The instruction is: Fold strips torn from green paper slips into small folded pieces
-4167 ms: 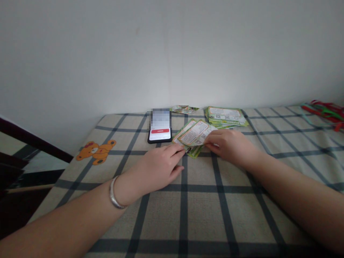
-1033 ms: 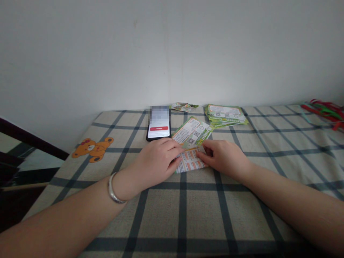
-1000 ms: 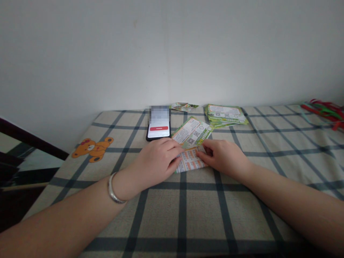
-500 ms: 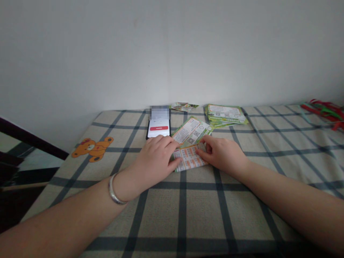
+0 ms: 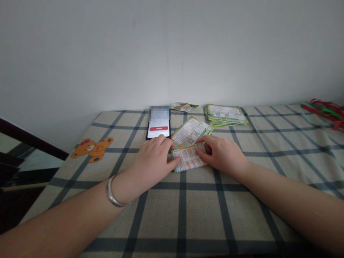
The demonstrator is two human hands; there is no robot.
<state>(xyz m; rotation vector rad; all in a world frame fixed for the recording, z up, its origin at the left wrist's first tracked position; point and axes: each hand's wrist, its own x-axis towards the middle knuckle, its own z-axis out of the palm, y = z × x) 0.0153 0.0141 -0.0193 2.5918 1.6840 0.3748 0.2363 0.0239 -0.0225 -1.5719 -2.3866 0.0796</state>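
A green-and-white printed leaflet (image 5: 190, 132) lies on the tablecloth in front of me, its near part folded over as a strip with orange and white print. My left hand (image 5: 154, 157) is at the leaflet's left edge, thumb on the strip and fingers curled by the fold. At the right edge, my right hand (image 5: 224, 154) pinches the strip between thumb and bent index finger; its other fingers are tucked underneath and partly hidden. Just beyond my left hand, a phone (image 5: 158, 130) lies with its screen lit.
A stack of similar leaflets (image 5: 225, 114) sits against the wall at the back right. Folded paper pieces (image 5: 184, 106) lie behind the phone. Red and green strips (image 5: 324, 111) are at the far right. A bear picture (image 5: 92, 149) decorates the checked tablecloth (image 5: 163, 222).
My left hand has shifted slightly left along the folded strip, showing more of its left end. The right hand stays about where it was.
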